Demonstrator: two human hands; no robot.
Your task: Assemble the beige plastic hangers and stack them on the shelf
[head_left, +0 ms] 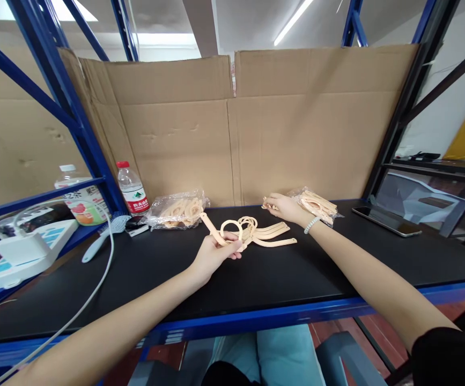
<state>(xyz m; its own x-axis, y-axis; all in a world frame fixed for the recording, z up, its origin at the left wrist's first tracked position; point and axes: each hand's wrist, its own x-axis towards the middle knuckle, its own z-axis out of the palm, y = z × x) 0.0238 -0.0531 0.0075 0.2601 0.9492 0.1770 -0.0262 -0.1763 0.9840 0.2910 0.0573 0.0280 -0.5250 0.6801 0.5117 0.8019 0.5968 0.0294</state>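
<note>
My left hand [218,252] pinches a cream-coloured loop with a long flat tail [212,228], held just above the black tabletop. Directly beyond it lies a small pile of matching looped strips [272,232], their tails pointing right. My right hand [284,208], with a beaded bracelet at the wrist, reaches to the back of the table beside a clear plastic bag of these strips [316,205]. Its fingers are curled together; whatever they hold is too small to make out. Another clear bag of cream pieces [182,210] rests at the back left.
At the left are a red-capped water bottle [132,190], a larger juice bottle [81,198], a brush [95,244] and a power strip [27,257] with a white cable. A phone [387,221] lies at right. Cardboard [176,134] walls the back.
</note>
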